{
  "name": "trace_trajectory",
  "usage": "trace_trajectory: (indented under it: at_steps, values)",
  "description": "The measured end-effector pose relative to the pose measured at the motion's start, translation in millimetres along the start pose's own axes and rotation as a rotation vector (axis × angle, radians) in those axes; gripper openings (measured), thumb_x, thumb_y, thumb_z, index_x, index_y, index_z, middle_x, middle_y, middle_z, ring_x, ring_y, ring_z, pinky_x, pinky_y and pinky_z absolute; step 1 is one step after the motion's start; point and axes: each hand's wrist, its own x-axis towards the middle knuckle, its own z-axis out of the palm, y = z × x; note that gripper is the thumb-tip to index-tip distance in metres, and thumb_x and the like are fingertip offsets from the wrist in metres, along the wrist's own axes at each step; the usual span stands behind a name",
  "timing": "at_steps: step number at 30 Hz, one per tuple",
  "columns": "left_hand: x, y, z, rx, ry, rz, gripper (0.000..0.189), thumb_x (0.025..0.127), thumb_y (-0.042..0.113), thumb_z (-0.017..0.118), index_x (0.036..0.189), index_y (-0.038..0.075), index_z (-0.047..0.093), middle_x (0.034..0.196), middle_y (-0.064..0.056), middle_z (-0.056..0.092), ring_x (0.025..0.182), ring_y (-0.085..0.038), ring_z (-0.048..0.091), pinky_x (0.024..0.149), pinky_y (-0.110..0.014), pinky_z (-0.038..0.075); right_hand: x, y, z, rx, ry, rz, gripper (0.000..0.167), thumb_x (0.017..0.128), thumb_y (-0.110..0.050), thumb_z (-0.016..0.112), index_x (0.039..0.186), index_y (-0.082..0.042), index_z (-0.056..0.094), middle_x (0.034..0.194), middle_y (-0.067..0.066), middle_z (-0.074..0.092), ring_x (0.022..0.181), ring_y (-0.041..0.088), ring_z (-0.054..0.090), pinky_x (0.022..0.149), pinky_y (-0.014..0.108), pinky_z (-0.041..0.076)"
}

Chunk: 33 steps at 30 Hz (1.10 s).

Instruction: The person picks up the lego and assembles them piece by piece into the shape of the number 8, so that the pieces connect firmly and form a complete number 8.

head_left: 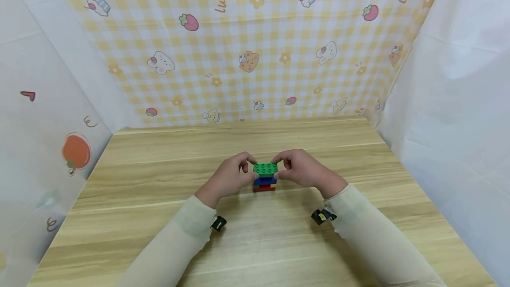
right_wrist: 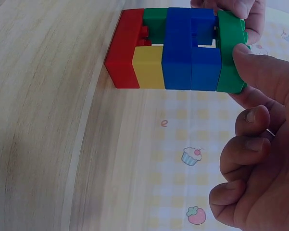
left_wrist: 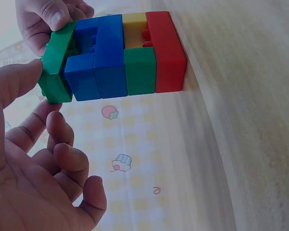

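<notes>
A small tower of toy building bricks stands on the table between both hands. Its bottom is a red brick (left_wrist: 169, 65); above that are a small yellow brick (right_wrist: 149, 68) and a small green brick (left_wrist: 140, 71), with a gap between them. A long blue brick (right_wrist: 177, 62) spans these and carries two small blue bricks (right_wrist: 206, 70). On top lies a long green brick (head_left: 265, 170), slightly tilted in the left wrist view. My left hand (head_left: 229, 175) pinches its left end between thumb and index finger. The right end is pinched likewise by my right hand (head_left: 303, 169).
The wooden table (head_left: 151, 198) extends around the tower on all sides. Behind it hangs a yellow checked cloth (head_left: 275, 79), with white cloth walls (head_left: 450, 101) at left and right. Each sleeve cuff has a small black wrist camera (head_left: 218, 223).
</notes>
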Motion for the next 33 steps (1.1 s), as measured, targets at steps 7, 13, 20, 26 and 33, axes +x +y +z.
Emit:
trace_trajectory:
  at_steps: [7, 13, 20, 26, 33]
  values:
    - [-0.4, 1.5, -0.5, 0.02, 0.005, 0.003, 0.02, 0.1, 0.024, 0.073, 0.118, 0.018, 0.066, 0.095, -0.003, 0.049, 0.07, -0.019, 0.04, 0.06, -0.032, 0.035, -0.2, -0.2, 0.8, 0.014, 0.0, 0.005, 0.033, 0.093, -0.019, 0.083, 0.124, -0.011, 0.075, 0.069, -0.001, 0.048, 0.058, 0.014, 0.04, 0.06, 0.029, 0.038]
    - [0.0, -0.4, 0.1, 0.031, -0.011, -0.012, 0.017, 0.101, 0.023, 0.072, 0.116, 0.017, 0.066, 0.095, -0.004, 0.049, 0.066, -0.018, 0.039, 0.058, -0.031, 0.035, -0.6, -0.6, 1.4, 0.011, -0.003, 0.009, 0.034, 0.093, -0.02, 0.083, 0.125, -0.011, 0.074, 0.069, -0.001, 0.048, 0.057, 0.014, 0.039, 0.059, 0.029, 0.038]
    - [0.6, 1.0, -0.1, 0.036, -0.01, -0.011, 0.018, 0.101, 0.024, 0.072, 0.117, 0.016, 0.066, 0.095, -0.005, 0.05, 0.064, -0.018, 0.04, 0.058, -0.032, 0.035, -0.3, 1.1, 1.9, 0.012, 0.002, 0.007, 0.034, 0.094, -0.02, 0.083, 0.125, -0.01, 0.074, 0.069, -0.001, 0.048, 0.058, 0.014, 0.039, 0.059, 0.029, 0.037]
    - [2.9, 2.4, -1.1, 0.059, -0.017, -0.026, 0.017, 0.101, 0.025, 0.073, 0.115, 0.018, 0.066, 0.095, -0.005, 0.051, 0.063, -0.017, 0.04, 0.057, -0.031, 0.036, 0.1, 1.1, 1.6, 0.014, 0.0, 0.008, 0.034, 0.094, -0.02, 0.083, 0.125, -0.01, 0.074, 0.069, -0.001, 0.049, 0.058, 0.014, 0.04, 0.06, 0.029, 0.039]
    - [3.5, 3.8, -3.6, 0.082, -0.033, -0.036, 0.017, 0.1, 0.026, 0.074, 0.114, 0.019, 0.066, 0.096, -0.005, 0.051, 0.061, -0.017, 0.041, 0.057, -0.031, 0.036, 1.7, 3.9, 1.6, 0.014, -0.002, 0.007, 0.034, 0.094, -0.021, 0.083, 0.125, -0.01, 0.074, 0.07, 0.0, 0.05, 0.059, 0.015, 0.041, 0.06, 0.03, 0.039]
